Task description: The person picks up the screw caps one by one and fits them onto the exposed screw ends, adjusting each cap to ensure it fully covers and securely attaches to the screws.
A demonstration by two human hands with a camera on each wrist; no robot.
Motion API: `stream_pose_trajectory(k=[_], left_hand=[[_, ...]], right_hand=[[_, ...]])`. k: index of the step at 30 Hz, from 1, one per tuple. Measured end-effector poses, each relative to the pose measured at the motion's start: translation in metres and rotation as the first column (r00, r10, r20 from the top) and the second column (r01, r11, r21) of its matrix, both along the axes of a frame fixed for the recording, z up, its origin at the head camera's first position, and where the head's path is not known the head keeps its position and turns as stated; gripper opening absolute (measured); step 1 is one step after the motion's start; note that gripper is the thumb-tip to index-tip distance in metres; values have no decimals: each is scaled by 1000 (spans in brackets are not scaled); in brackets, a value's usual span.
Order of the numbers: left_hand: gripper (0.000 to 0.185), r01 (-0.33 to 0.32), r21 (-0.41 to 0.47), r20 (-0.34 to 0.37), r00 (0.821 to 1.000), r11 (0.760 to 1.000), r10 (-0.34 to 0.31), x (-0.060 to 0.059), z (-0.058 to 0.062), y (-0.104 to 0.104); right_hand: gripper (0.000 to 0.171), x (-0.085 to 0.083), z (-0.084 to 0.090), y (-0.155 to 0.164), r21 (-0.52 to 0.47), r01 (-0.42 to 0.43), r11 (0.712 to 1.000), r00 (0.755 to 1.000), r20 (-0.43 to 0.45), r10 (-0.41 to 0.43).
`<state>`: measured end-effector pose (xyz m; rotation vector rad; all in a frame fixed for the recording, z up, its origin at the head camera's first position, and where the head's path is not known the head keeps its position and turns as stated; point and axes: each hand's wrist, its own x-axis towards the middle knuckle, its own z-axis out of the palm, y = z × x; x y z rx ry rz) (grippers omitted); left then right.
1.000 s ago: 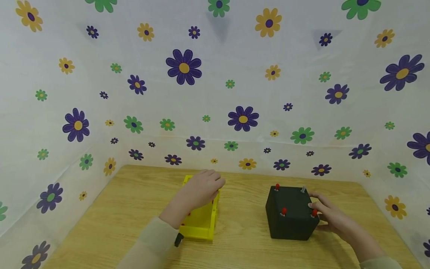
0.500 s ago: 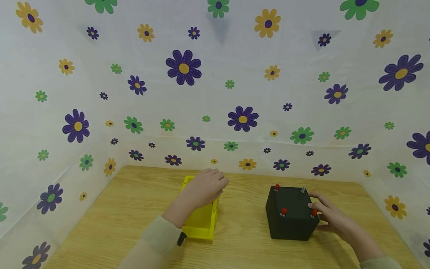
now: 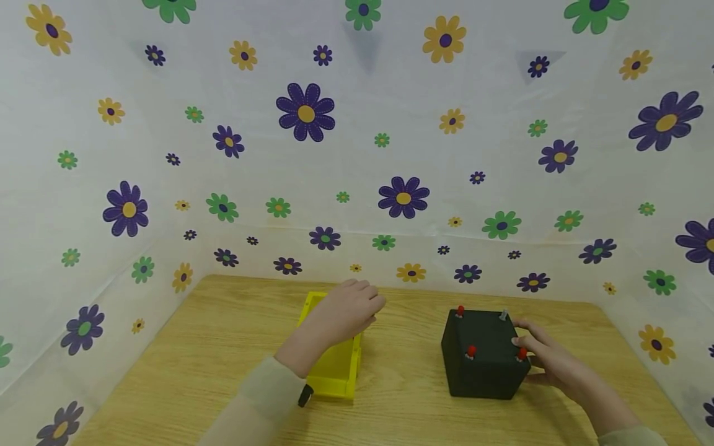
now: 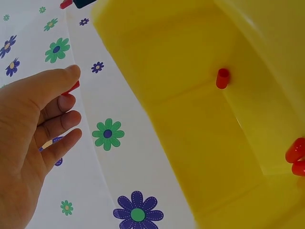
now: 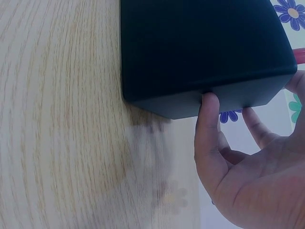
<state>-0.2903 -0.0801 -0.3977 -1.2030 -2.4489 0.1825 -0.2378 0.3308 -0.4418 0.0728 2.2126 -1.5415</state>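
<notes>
Wood-grain table, L hand pinching sm red peg, R hand steadying matte blk cube

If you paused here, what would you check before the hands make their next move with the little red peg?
1. Red peg pinched in the left hand: ok, a red tip shows between thumb and fingers.
2. Black box steadied: ok, the right hand touches its side.
3. Box flat on the table: ok.
4. Free hole on top of the box: cannot tell; three red pegs and one grey one stand at the corners.
5. Spare pegs in the yellow tray: ok, red ones lie inside.
</notes>
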Motion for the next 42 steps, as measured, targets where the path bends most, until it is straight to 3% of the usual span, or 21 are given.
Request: stream_pose_trajectory(k=[9, 27, 42], left_hand=[[13, -17, -38, 19, 1000, 999, 18, 0, 6, 5], [16, 5, -89, -36, 999, 996, -8, 5, 13, 20], [13, 8, -135, -31, 999, 991, -12, 6, 16, 37]], right_hand=[[68, 0, -2, 2, 1, -10, 1000, 1000, -2, 10], [67, 7, -7, -1, -1, 6, 1000, 1000, -25, -6], [68, 7, -7, -2, 4, 7, 1000, 1000, -25, -7]])
